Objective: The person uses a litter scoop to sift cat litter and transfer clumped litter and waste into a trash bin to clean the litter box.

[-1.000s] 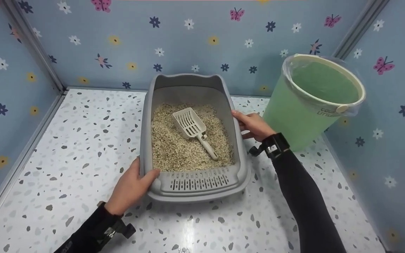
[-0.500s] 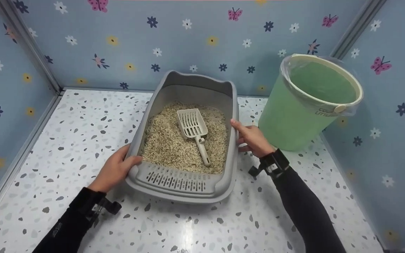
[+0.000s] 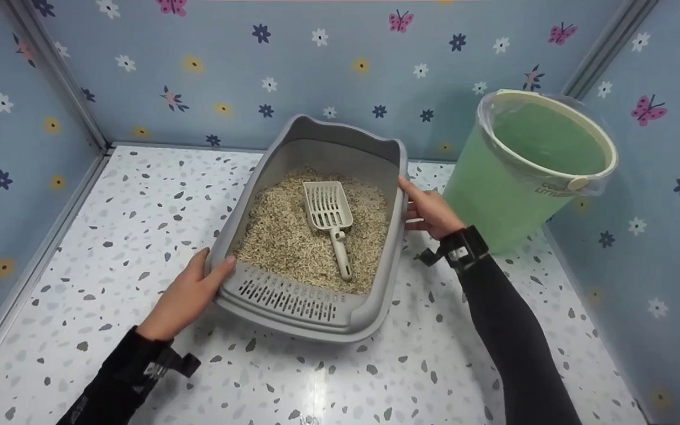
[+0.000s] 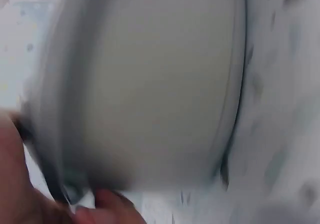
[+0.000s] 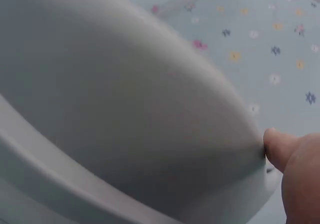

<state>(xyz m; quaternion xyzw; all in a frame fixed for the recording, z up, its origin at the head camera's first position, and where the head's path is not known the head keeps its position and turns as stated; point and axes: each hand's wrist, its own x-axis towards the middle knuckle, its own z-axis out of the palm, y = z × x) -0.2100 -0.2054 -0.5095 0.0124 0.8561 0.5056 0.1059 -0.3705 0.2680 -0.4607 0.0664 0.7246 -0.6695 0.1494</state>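
A grey litter box (image 3: 366, 324) stands at a slant in the middle of the head view, its back end turned to the right. Tan litter (image 3: 281, 230) covers its floor, and a cream slotted litter scoop (image 3: 340, 254) lies on the litter. At the front left corner my left hand (image 3: 180, 298) grips the rim, thumb on top, fingers mostly hidden behind the wall. My right hand (image 3: 431, 211) holds the right side, its thumb on the rim and fingers against the outer wall. Both wrist views show the box's outer wall (image 4: 160, 84) close up, blurred in the left one.
A pale green bin (image 3: 487, 195) with a clear liner stands at the back right, near the right hand. Blue flowered panels (image 3: 316, 65) enclose the back and sides. Beneath everything is a white speckled surface (image 3: 139, 195).
The litter box has turned, its front swinging left and its back end right. My left hand has moved left with it. The scoop has shifted in angle along with the box.
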